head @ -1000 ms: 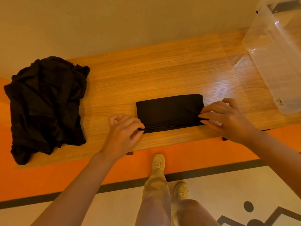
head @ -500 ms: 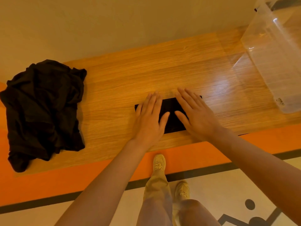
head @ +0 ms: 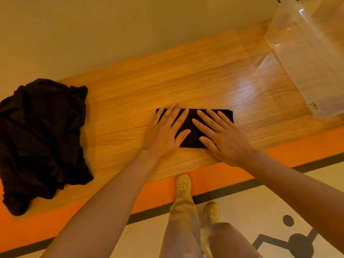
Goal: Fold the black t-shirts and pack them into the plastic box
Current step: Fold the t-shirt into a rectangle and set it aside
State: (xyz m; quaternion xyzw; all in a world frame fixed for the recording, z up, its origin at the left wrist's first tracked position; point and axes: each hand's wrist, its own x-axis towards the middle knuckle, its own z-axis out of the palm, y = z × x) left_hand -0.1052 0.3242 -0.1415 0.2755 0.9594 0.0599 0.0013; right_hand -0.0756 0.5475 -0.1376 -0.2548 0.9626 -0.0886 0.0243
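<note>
While flat, both hands [head: 163,135] on t-shirt [head: 191,131]

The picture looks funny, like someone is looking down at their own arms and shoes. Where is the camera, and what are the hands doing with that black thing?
The camera sits on a person's head and looks forward and down, so you see their own arms, legs and shoes. There is no robot, just two bare hands. The left hand and the right hand lie flat, fingers straight, pressing on a folded black t-shirt on the wooden table. Nothing is gripped; they only press it. On the left is a crumpled pile of black t-shirts, not yet folded. At the far right stands a clear plastic box, where the folded shirts should go.
</note>
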